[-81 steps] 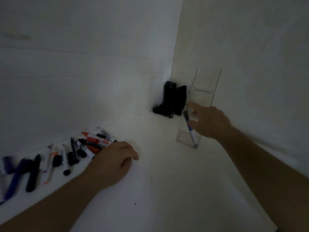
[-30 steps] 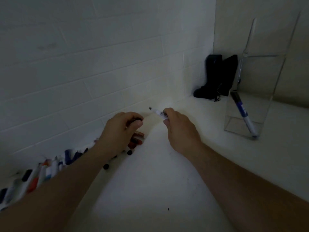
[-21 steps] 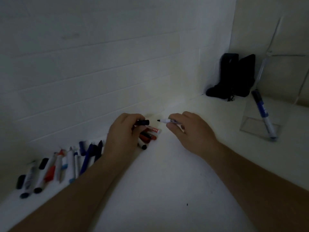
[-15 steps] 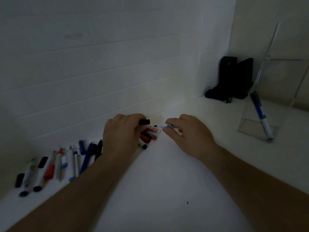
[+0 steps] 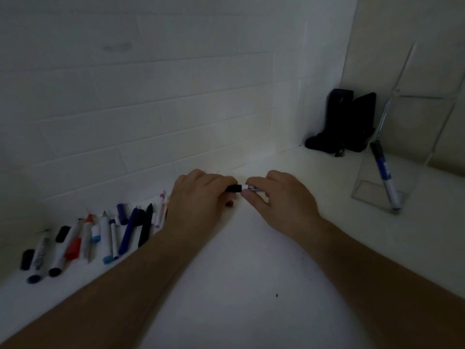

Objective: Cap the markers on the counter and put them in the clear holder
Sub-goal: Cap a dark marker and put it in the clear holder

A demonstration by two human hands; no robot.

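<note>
Two hands meet over one marker (image 5: 251, 188) and its black cap (image 5: 233, 188), just above the white counter (image 5: 246, 285).

The left hand (image 5: 198, 197) pinches the cap, the right hand (image 5: 281, 197) pinches the white barrel, and cap and barrel touch end to end; I cannot tell if the cap is fully seated. One blue marker (image 5: 385, 178) leans inside the clear holder (image 5: 415, 137), well apart to the right. About a dozen loose markers and caps (image 5: 100, 235) lie in one row along the tiled wall (image 5: 151, 96) at the left; the exact number is too dim to count. One black object (image 5: 344, 122) stands in the corner, beside the holder.
</note>
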